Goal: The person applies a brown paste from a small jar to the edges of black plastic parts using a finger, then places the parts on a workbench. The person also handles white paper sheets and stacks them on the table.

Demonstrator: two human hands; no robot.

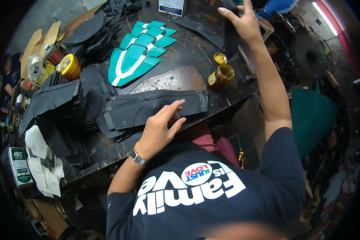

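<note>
My left hand point(162, 126), with a metal watch on the wrist, lies with fingers spread on a long black shoe-upper piece point(148, 108) at the near edge of the dark workbench point(188, 48). It presses flat on the piece rather than gripping it. My right hand point(244, 20) is stretched far out over the bench's back right, next to a dark object at the picture's top edge. Whether it grips that object is unclear. A fanned row of teal pieces with white stripes point(136, 56) lies beyond the left hand.
Stacks of black cut pieces point(56, 104) crowd the bench's left. An open glue jar point(222, 74) with its yellow lid point(220, 58) stands at right, a yellow tin point(70, 66) at left. White paper point(42, 160) and a small box point(20, 166) hang off the near left corner. A fan point(312, 52) stands at right.
</note>
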